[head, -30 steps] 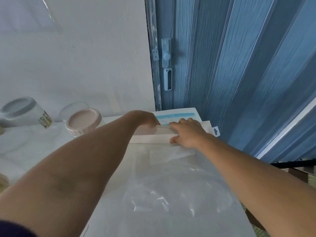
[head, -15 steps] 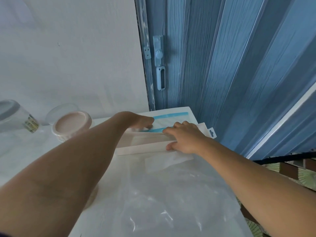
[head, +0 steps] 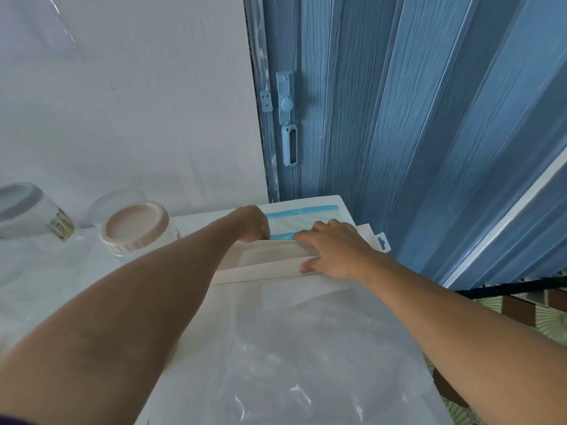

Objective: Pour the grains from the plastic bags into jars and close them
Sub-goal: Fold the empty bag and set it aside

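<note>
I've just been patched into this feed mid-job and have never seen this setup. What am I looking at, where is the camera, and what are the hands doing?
There is no machine here: a person's two bare arms, filmed by one wide-angle camera worn on their head, looking forward and down. The left hand and right hand both reach to the far end of a white table, working at a blue-striped zip bag on a stack of flat white packets. The exact grip is hard to see. Crumpled clear plastic lies nearer. To the left stand a pink-lidded jar and a grey-lidded jar. Behind is a blue folding door.
</note>
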`<action>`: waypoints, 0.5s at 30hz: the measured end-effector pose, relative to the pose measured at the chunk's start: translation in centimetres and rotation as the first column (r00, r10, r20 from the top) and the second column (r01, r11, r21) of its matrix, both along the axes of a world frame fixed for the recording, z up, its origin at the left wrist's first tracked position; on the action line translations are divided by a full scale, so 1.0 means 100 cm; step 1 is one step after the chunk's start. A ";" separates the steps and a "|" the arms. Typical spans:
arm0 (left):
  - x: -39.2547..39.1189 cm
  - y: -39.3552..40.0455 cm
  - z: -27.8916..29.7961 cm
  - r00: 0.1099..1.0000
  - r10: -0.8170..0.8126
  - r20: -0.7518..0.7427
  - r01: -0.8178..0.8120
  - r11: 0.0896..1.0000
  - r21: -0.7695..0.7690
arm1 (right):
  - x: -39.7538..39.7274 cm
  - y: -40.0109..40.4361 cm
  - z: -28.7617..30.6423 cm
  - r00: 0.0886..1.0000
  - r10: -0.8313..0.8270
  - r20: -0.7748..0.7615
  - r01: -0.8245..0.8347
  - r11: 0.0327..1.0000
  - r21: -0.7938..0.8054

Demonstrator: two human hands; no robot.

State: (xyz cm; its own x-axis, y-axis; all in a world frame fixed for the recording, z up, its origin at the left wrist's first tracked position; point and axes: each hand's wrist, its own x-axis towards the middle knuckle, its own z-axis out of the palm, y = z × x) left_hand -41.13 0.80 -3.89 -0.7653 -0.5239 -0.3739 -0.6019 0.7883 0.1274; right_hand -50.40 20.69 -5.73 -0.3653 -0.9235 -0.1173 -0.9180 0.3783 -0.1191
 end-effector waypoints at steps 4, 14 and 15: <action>-0.006 -0.009 0.028 0.996 0.027 -0.082 -0.019 0.995 0.093 | -0.009 0.001 0.023 0.999 0.018 -0.049 -0.020 0.999 -0.040; -0.020 -0.035 0.006 0.966 0.040 -0.254 -0.047 0.999 -0.022 | -0.010 -0.010 0.012 1.000 0.007 -0.009 -0.007 1.000 0.025; -0.016 -0.034 -0.001 0.973 0.029 -0.230 -0.039 0.998 -0.040 | -0.010 -0.009 0.005 1.000 -0.005 0.016 0.004 0.999 0.041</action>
